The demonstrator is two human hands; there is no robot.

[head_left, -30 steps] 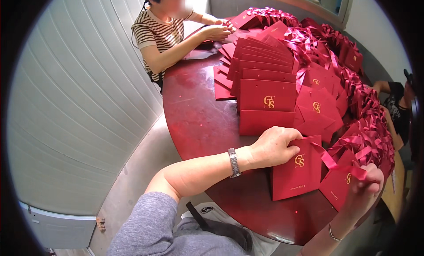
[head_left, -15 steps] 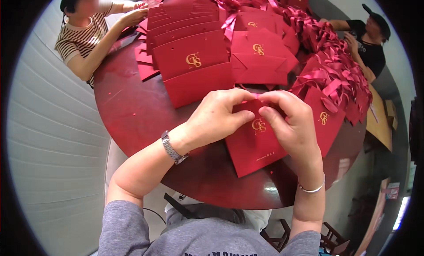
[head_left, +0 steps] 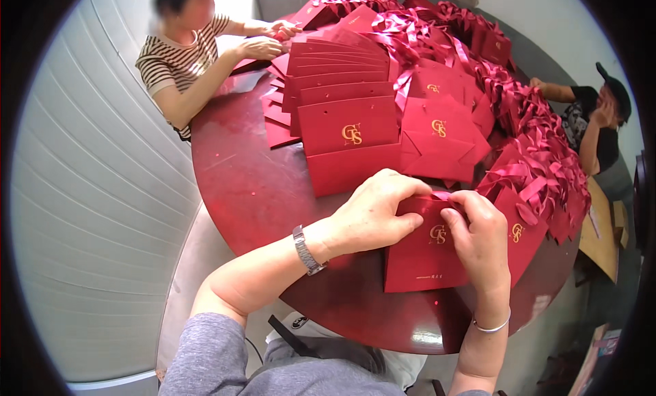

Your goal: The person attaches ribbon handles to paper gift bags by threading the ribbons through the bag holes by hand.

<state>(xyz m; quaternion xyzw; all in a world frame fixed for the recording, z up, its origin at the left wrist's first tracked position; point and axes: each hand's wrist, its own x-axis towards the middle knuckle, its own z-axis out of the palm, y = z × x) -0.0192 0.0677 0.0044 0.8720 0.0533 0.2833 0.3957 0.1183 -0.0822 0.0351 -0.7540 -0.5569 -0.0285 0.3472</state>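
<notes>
Marking between the left hand (head_left: 372, 215) and right hand (head_left: 482, 235): a gold interlaced-letter monogram (head_left: 437, 235) on the held gift bag (head_left: 413, 263), with a line of small print (head_left: 429, 278) near its lower edge, too fine to make out. A matching gold emblem (head_left: 518, 232) stands on the side bag (head_left: 525, 259), just right of the right hand. Beyond the left hand, the stack's front bag (head_left: 379, 126) bears a like gold mark (head_left: 352, 134); beyond both hands, so does the folded-base bag (head_left: 437, 153).
</notes>
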